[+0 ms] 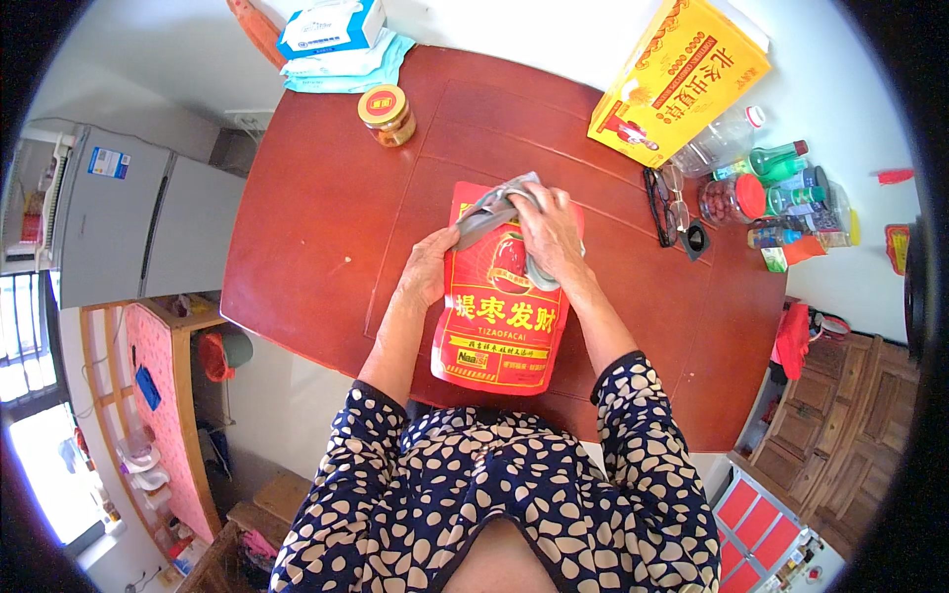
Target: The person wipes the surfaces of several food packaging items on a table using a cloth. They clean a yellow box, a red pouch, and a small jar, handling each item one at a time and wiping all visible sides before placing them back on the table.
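A red stand-up pouch (494, 341) with yellow lettering and a picture of a red date lies on the brown table in front of me. My left hand (427, 265) is closed on the pouch's left edge, its fingertips close to one end of a grey cloth (482, 212). My right hand (550, 233) grips the cloth and presses it onto the upper part of the pouch. Some of the cloth shows beneath that palm, over the pouch's right side. The pouch's top edge is partly hidden by cloth and hand.
A lidded glass jar (388, 117) stands at the far left, near stacked tissue packs (336, 44). At the far right are a yellow box (677, 79), eyeglasses (660, 206), a red-lidded jar (732, 200) and several bottles (781, 160). The table (306, 227) ends close to my body.
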A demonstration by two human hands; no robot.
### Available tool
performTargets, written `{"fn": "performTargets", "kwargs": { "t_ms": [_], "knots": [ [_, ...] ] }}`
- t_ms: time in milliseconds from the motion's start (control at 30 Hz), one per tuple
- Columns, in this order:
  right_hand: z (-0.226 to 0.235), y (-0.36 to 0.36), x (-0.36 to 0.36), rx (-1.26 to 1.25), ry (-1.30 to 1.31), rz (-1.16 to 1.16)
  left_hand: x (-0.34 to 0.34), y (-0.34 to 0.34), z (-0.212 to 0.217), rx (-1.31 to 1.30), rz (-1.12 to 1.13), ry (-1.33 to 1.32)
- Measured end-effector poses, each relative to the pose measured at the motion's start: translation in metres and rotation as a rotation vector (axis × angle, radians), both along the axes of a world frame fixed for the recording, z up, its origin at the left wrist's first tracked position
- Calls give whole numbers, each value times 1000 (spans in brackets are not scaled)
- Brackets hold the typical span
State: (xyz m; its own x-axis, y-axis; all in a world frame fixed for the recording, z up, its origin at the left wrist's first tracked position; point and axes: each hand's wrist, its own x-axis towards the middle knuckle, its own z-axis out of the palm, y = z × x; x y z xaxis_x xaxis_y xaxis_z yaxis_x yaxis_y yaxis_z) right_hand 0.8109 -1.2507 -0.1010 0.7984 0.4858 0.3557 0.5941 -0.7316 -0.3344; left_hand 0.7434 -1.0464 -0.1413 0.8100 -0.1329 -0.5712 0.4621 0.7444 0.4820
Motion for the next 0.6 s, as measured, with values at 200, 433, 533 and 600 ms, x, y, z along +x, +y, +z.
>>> {"fn": "performTargets", "kwargs": {
  "t_ms": [200, 433, 533, 600],
  "knots": [
    [-25, -75, -34, 131, -36, -476, -2, -9, 30, 232, -70, -18],
    [-25, -89, -103, 995, 632, -780, -2, -14, 32, 355, -184, -105],
    [4, -69, -112, 1420, 736, -740, -3, -17, 32, 600, -256, -155],
    [-7, -77, -107, 1583, 772, -666, -3, -16, 24, 468, -194, -139]
  ]
}}
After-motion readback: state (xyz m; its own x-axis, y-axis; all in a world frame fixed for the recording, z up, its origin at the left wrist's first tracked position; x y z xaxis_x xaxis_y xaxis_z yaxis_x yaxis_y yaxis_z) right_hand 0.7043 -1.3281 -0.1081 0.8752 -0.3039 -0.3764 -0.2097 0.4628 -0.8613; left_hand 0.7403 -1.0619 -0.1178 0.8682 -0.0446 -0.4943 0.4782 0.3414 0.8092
